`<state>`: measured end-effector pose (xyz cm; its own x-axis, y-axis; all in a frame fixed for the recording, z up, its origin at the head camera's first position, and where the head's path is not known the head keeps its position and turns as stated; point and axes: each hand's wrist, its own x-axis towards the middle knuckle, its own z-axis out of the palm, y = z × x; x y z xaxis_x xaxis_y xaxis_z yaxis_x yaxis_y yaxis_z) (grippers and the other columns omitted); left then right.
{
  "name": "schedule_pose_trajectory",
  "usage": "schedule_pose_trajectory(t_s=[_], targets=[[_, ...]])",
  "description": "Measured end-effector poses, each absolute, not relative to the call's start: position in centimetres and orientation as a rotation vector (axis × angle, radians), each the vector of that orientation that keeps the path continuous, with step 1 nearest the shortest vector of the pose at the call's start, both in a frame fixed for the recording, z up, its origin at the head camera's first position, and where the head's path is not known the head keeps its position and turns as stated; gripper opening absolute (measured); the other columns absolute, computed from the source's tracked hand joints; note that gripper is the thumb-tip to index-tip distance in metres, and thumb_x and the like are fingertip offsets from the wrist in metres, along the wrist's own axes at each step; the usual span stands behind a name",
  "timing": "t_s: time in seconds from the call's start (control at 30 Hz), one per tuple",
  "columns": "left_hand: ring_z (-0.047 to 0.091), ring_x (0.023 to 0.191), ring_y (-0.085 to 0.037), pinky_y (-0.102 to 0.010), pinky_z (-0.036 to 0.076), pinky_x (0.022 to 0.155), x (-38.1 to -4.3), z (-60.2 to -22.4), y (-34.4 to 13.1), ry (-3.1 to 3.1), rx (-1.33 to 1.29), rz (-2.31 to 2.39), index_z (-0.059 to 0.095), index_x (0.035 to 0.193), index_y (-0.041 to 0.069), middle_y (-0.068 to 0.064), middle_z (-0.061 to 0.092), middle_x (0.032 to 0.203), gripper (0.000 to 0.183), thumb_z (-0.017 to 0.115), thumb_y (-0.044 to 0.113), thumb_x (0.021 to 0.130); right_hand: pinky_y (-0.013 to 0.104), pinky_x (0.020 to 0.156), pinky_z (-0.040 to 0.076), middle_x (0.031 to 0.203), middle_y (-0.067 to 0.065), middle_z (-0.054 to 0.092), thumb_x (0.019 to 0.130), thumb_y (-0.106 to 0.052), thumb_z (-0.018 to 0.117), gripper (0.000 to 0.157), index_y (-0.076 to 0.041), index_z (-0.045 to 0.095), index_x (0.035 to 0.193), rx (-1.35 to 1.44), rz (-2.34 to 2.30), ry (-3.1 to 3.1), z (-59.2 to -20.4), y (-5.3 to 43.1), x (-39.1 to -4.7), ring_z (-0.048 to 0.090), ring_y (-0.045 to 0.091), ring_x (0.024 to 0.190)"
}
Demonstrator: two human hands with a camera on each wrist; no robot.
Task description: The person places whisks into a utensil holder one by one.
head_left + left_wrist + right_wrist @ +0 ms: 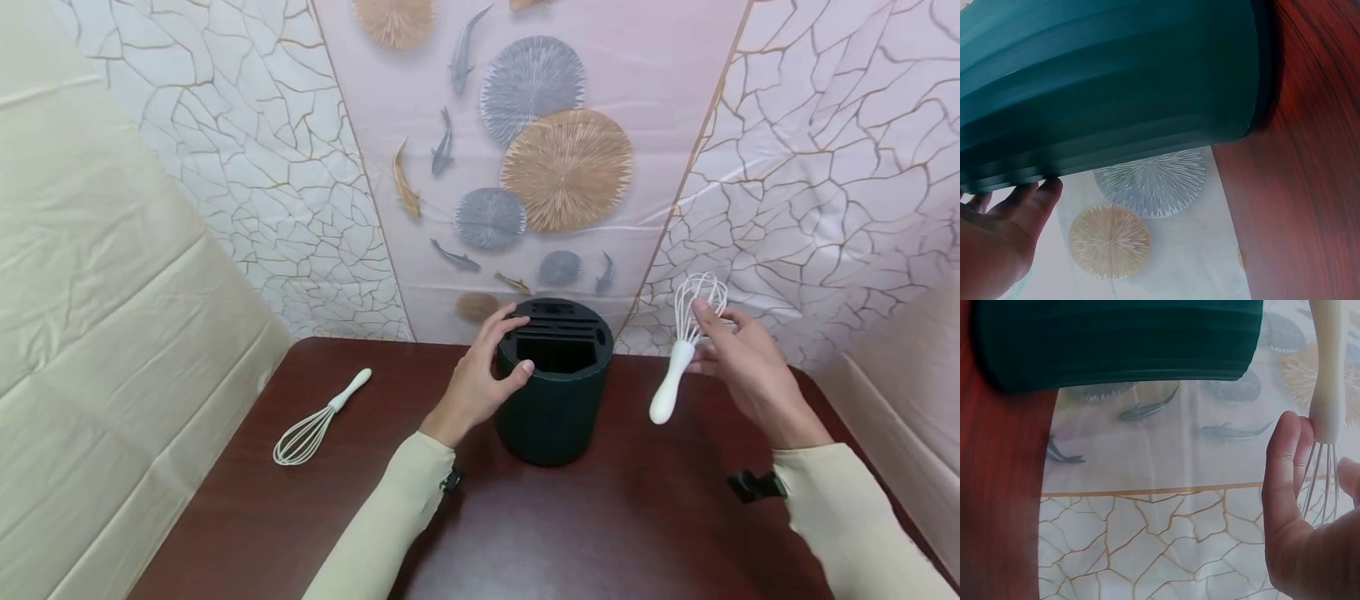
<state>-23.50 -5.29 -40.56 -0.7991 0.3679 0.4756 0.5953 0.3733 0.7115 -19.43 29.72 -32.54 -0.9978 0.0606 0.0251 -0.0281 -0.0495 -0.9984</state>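
In the head view a dark green round utensil holder point(551, 417) with a black slotted top stands upright on the table. My left hand point(476, 379) touches the left of its rim, thumb at the front and fingers spread farther back. A white-handled balloon whisk point(673, 379) hangs in the air right of the holder, handle end down and wires up. My right hand point(746, 371) pinches its wire end between thumb and fingers. The right wrist view shows the whisk handle point(1327, 375) beside the fingertips. A second whisk point(322, 421) lies on the table at the left.
The dark red-brown table point(600, 533) ends at a patterned backdrop point(255, 158) behind the holder. Cream padded panels point(97, 333) rise at the left, and a pale panel point(900, 417) stands at the right. A large opening point(555, 357) lies at the front of the holder's top, thin slots behind it.
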Motion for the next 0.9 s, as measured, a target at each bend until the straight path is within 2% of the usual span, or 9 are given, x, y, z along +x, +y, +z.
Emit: schedule_pose_trajectory(t_s=[0.17,0.3,0.57,0.7,0.9], targets=[[0.036,0.153,-0.016,-0.065,0.043,0.108,-23.9,-40.1,-5.0,-2.399,-0.886,-1.383,0.042,0.16,0.038,0.015,0.022,0.173,0.065,0.058,0.057,0.1,0.031,0.064,0.062,0.093,-0.002,0.066,0.105,-0.037,0.063,0.035,-0.012,0.045,0.124,-0.012,2.279,-2.008,-31.2,29.6,-19.7,0.07,0.013,0.065],[0.037,0.151,-0.015,-0.064,0.043,0.109,-24.2,-39.5,-4.9,-2.386,-0.88,-1.378,0.044,0.159,0.037,0.016,0.023,0.172,0.064,0.058,0.056,0.1,0.03,0.063,0.062,0.099,-0.001,0.065,0.104,-0.039,0.065,0.045,-0.011,0.044,0.131,-0.01,2.223,-2.004,-30.1,29.2,-20.0,0.071,0.012,0.065],[0.045,0.144,-0.017,-0.055,0.048,0.108,-23.8,-39.9,-5.4,-2.395,-0.853,-1.388,0.045,0.159,0.035,0.011,0.026,0.173,0.063,0.06,0.051,0.099,0.033,0.058,0.062,0.096,0.001,0.067,0.103,-0.033,0.068,0.038,-0.011,0.045,0.123,0.057,2.226,-1.934,-28.7,28.2,-20.3,0.071,0.016,0.06],[0.046,0.142,-0.018,-0.054,0.048,0.108,-23.8,-40.3,-5.3,-2.385,-0.857,-1.403,0.045,0.159,0.034,0.007,0.027,0.173,0.063,0.06,0.049,0.1,0.033,0.055,0.061,0.097,0.002,0.066,0.103,-0.031,0.069,0.036,-0.011,0.046,0.122,0.063,2.229,-1.897,-28.0,27.7,-20.3,0.072,0.016,0.06],[0.048,0.136,-0.018,-0.052,0.05,0.101,-23.6,-40.6,-5.3,-2.39,-0.847,-1.408,0.044,0.158,0.036,0.013,0.025,0.172,0.063,0.058,0.054,0.099,0.033,0.054,0.061,0.092,0.001,0.072,0.103,-0.027,0.07,0.036,-0.012,0.045,0.122,0.094,2.215,-1.843,-27.0,27.1,-19.8,0.069,0.014,0.059]])
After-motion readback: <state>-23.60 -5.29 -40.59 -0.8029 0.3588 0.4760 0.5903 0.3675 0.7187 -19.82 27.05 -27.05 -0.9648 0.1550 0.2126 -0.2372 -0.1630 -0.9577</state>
